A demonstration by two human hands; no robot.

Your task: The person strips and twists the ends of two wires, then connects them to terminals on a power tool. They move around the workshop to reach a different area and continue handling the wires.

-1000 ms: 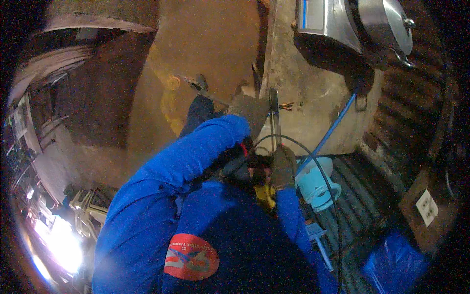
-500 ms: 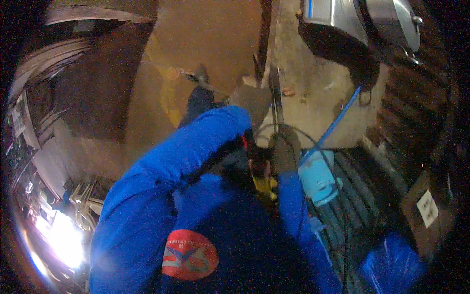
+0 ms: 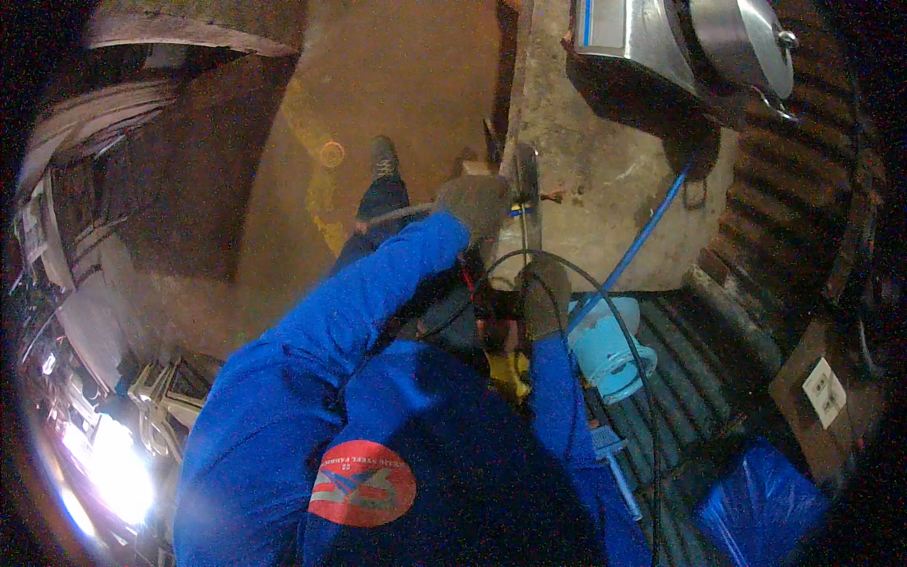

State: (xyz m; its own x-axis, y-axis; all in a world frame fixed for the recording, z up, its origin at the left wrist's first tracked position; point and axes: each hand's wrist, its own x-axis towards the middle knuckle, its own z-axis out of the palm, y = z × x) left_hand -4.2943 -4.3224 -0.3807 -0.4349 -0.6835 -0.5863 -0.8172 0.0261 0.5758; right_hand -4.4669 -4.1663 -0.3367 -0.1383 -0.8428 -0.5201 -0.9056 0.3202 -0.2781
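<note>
Apparently I'm mid-handling: brown-gloved left hand (image 3: pixel 474 202) holds thin pale rod (image 3: pixel 402 214); brown-gloved right hand (image 3: pixel 547 307), can't tell; steadiness seems needed.

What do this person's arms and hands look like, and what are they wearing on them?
The left sleeve and right sleeve are long, bright blue and creased, with no marking visible. The garment's dark blue front carries a red oval badge. The picture is too grainy to tell whether the left hand or right hand is gloved.
</note>
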